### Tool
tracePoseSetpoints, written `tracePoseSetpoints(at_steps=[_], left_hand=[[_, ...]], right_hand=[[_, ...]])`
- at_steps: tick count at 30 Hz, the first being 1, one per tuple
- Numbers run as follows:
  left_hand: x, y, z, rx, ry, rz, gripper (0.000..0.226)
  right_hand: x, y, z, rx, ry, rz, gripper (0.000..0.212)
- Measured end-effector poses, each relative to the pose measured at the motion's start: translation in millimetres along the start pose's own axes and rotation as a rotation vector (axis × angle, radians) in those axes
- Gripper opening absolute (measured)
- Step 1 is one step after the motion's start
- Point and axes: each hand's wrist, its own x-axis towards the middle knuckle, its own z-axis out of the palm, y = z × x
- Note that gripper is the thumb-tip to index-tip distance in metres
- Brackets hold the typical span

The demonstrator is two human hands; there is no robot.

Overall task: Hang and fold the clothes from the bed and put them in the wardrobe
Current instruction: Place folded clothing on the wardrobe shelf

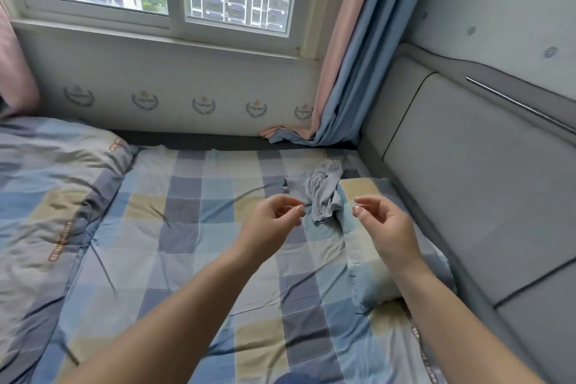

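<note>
I have both hands out over the bed (218,259), and neither holds anything. The left hand (271,224) hangs with its fingers loosely curled and the thumb near the fingertips, gripping nothing. The right hand (385,227) is much the same, fingers bent in a relaxed curl, empty. Between them and a little beyond lies the thing I am after: a small grey-blue garment (324,196), crumpled in a heap on the checked sheet, with its right side up against the near end of the pillow (367,246) that lies along the padded headboard (467,181).

As I judge it, the step in hand is picking up this garment to fold or hang it. To do it well I would bring both hands down on the heap from either side and pinch it at two separate edges, not grab the middle, so that lifting it shakes the cloth open and shows me what it is. A thin strip, maybe a strap or hem, trails off to the left of the heap; that is a fair place for the left hand to take hold. I would lift clear of the pillow so I do not drag its cover along.

As for containers, the wardrobe is not in view, so I cannot say what is in it. A folded quilt (53,196) lies at the left of the bed.
</note>
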Motion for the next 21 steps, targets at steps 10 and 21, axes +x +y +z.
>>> tracePoseSetpoints(at_steps=[10,21], left_hand=[[219,-91,66,-0.007,0.006,-0.160,0.009],[391,-252,140,-0.049,-0.047,-0.445,0.014]], right_hand=[[187,181,2,-0.040,0.013,0.138,0.024],[352,448,22,-0.386,-0.116,0.471,0.026]])
